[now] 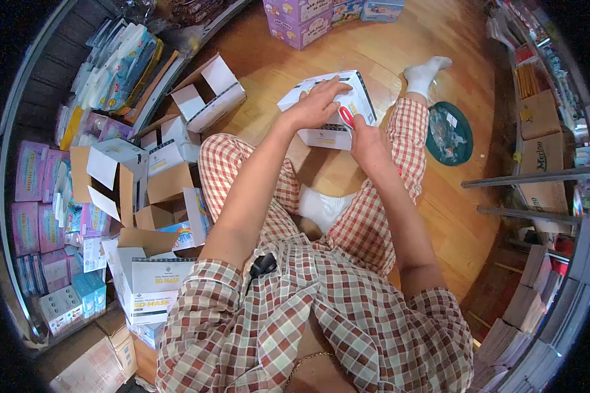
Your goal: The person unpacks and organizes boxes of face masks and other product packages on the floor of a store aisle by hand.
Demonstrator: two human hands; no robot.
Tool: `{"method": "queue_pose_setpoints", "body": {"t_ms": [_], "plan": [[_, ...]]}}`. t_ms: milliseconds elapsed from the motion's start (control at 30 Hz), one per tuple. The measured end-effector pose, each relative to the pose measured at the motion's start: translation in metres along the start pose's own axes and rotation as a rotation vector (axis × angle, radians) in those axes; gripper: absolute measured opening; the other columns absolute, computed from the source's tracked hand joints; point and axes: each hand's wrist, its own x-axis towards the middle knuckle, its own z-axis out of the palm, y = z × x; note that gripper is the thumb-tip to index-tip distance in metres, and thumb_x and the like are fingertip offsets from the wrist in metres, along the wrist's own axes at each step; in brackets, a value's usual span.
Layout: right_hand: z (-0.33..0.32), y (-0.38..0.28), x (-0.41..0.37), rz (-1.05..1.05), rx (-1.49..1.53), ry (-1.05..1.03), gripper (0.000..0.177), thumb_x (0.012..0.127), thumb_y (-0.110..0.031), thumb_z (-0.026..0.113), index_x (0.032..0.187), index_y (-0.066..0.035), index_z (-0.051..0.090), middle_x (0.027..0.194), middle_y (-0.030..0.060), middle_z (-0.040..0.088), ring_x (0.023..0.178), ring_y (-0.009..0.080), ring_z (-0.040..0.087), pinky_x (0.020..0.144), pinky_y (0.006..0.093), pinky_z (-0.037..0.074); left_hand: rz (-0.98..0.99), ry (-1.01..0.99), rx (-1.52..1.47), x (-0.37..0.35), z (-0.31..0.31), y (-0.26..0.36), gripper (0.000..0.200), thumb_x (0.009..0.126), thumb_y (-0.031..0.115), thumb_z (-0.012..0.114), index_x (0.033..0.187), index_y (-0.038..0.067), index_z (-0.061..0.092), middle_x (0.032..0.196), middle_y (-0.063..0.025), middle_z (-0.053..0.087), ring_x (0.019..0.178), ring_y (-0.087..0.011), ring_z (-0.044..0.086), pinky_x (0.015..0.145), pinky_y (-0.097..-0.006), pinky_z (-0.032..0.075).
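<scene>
Floor: warm wooden boards are seen across the room; a person in checked clothes and white socks is seated on them.
White box: the white box is set on the floor between the knees, tilted slightly.
Left hand: the left hand is laid open and flat, fingers spread, on the box top.
Right hand: the right hand is closed around a red-handled tool, pressed to the box's near edge; the tool's kind cannot be told.
Left of the room: opened cartons are piled beside the person, and a shelf of packets curves behind them.
Far end: purple boxes are stacked.
Right of the room: a green round tray lies near the foot, beside metal shelving with brown cartons.
</scene>
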Motion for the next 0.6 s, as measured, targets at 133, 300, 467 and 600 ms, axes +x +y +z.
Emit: {"method": "queue_pose_setpoints", "body": {"t_ms": [133, 300, 467, 600], "plan": [[0.029, 0.012, -0.025, 0.043, -0.008, -0.011, 0.016, 0.081, -0.006, 0.046, 0.097, -0.006, 0.048, 0.076, 0.0237, 0.061, 0.075, 0.0437, 0.060, 0.066, 0.0527, 0.046, 0.186, 0.087, -0.178, 0.008, -0.021, -0.016, 0.042, 0.081, 0.011, 0.045, 0.123, 0.010, 0.046, 0.135, -0.0178, 0.038, 0.129, -0.0335, 0.031, 0.106, -0.0469, 0.026], [0.008, 0.012, -0.014, 0.099, 0.180, 0.088, 0.012, 0.082, -0.013, 0.054, 0.090, -0.005, 0.051, 0.072, 0.0256, 0.058, 0.070, 0.0440, 0.058, 0.062, 0.0518, 0.045, 0.161, 0.057, -0.096, 0.008, -0.020, -0.006, 0.042, 0.077, 0.007, 0.043, 0.119, 0.006, 0.047, 0.125, -0.0191, 0.046, 0.122, -0.0344, 0.039, 0.105, -0.0407, 0.028], [-0.008, 0.017, -0.006, 0.117, 0.213, 0.168, 0.011, 0.082, -0.011, 0.054, 0.088, -0.003, 0.050, 0.074, 0.0252, 0.058, 0.072, 0.0440, 0.057, 0.062, 0.0504, 0.044, 0.061, 0.039, -0.250, 0.007, -0.026, -0.014, 0.045, 0.079, 0.007, 0.042, 0.123, 0.005, 0.044, 0.126, -0.0186, 0.046, 0.122, -0.0329, 0.040, 0.104, -0.0386, 0.030], [0.016, 0.028, -0.016, 0.102, 0.365, 0.217, 0.012, 0.081, -0.011, 0.055, 0.089, -0.002, 0.050, 0.072, 0.0240, 0.058, 0.069, 0.0434, 0.057, 0.061, 0.0482, 0.044, -0.037, 0.089, -0.330, -0.010, -0.034, -0.030, 0.048, 0.084, 0.010, 0.042, 0.132, 0.009, 0.038, 0.135, -0.0141, 0.039, 0.125, -0.0257, 0.036, 0.106, -0.0357, 0.027]]}}
